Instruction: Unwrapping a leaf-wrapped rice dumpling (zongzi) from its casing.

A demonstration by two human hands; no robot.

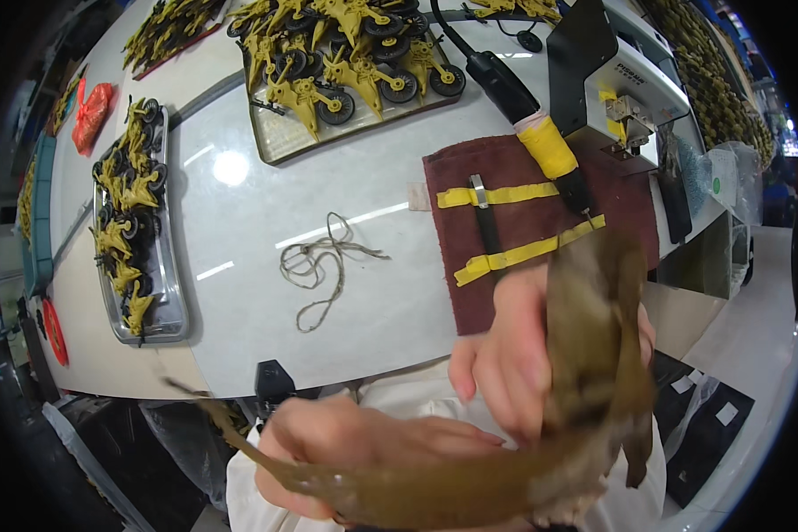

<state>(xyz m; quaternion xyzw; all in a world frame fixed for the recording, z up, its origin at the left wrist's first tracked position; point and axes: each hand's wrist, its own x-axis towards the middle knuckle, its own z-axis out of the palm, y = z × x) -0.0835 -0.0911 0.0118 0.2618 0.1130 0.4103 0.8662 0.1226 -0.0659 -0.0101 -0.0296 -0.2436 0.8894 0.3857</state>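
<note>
A long, glossy olive-brown kelp strip [452, 488], limp and blurred in places, spans both my hands above my lap, close to the table's front edge. Its thin end trails off to the left. On the right a broad fold rises past my right hand. My left hand [337, 443] is closed on the strip's left part. My right hand [510, 355] is closed beside the upright fold, its fingers partly hidden behind it. Beyond them on the white table [239, 266], a thin greenish cord [319, 266] lies in loose loops.
A large tray [355, 129] and a narrow metal tray [182, 324] hold several yellow-and-black toy motorbikes. At right, a black corded electric screwdriver [505, 89] with yellow wrapping reaches over a maroon cloth [465, 306]. A white-and-black machine [634, 84] stands behind it. An orange-red bag [91, 115] lies far left.
</note>
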